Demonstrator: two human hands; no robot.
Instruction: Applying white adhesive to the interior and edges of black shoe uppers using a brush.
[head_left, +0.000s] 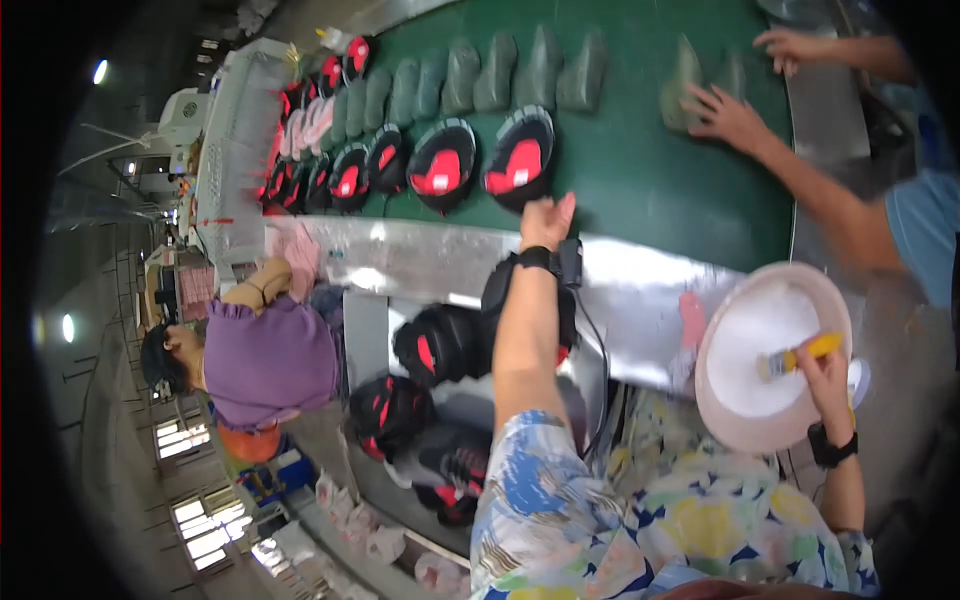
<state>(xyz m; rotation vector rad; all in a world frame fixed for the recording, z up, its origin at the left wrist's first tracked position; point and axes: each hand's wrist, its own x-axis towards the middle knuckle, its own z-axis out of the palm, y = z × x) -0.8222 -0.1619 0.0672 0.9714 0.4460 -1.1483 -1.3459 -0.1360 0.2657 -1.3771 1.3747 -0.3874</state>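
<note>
My left hand (547,222) reaches over the belt's near edge, fingers curled at the near end of a black shoe upper with red lining (517,168). Part of those fingers is hidden. A similar shoe upper (442,165) lies just left of it, in a row running away to the left. In my right hand (825,385) is a brush with a yellow handle (822,346). Its bristles are over a pale pink basin (716,400) that holds a white substance; I cannot tell whether they touch it.
Grey-green shoe lasts (497,75) stand in a row on the green conveyor belt (640,180). A co-worker's hand (730,118) is at a last on the right. Black and red shoes (440,345) fill a tray below my left arm. Another person in purple (268,355) sits left.
</note>
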